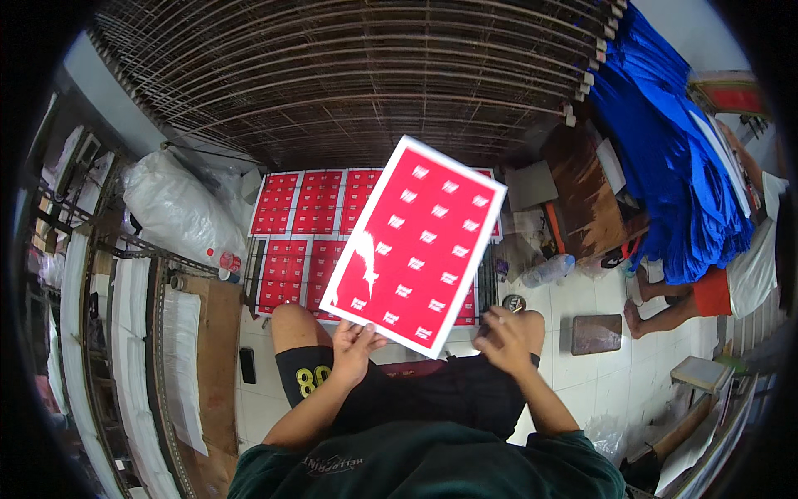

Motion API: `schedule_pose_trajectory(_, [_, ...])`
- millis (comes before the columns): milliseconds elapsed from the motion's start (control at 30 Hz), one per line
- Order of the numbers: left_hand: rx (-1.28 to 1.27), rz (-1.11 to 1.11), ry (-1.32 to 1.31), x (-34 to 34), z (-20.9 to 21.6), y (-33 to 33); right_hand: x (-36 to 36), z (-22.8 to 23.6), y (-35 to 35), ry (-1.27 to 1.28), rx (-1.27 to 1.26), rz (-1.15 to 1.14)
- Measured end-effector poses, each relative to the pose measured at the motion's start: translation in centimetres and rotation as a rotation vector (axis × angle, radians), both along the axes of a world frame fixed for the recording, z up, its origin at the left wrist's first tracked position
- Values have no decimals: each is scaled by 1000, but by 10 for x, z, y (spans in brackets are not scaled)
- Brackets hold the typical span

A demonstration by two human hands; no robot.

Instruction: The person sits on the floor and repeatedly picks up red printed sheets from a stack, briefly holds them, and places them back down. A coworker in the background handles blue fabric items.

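Note:
My left hand [356, 353] pinches the near left edge of a glossy red printed sheet [413, 249] with a white border and rows of small white marks. The sheet is raised and tilted, its far end leaning to the right. My right hand [505, 343] is a short way right of the sheet's near corner, apart from it, with its fingers loosely spread and nothing in them. Behind the raised sheet, similar red printed sheets [283, 274] lie in rows on a low surface in front of my knees; the raised sheet hides part of them.
A wire drying rack [357, 75] fills the far side. A stuffed plastic bag [179, 212] and shelving stand left. A phone [248, 366] lies on the tiles. At right are a plastic bottle [549, 270], a low brown stool [596, 334], blue material [665, 166] and another person's legs [665, 312].

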State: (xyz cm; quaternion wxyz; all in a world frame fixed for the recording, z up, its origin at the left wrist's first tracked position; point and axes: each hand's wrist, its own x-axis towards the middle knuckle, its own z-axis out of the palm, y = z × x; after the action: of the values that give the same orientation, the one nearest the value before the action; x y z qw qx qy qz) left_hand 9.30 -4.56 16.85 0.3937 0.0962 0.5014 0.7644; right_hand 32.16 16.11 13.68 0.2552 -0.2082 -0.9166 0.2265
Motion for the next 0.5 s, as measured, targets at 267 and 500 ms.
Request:
schedule_pose_trajectory(267, [-206,103,-225,-48,-103,51,47,-62,65,-112,-329,-552])
schedule_pose_trajectory(500, [-156,118,-201,-96,-188,180,39,-49,76,-299,-358,-545])
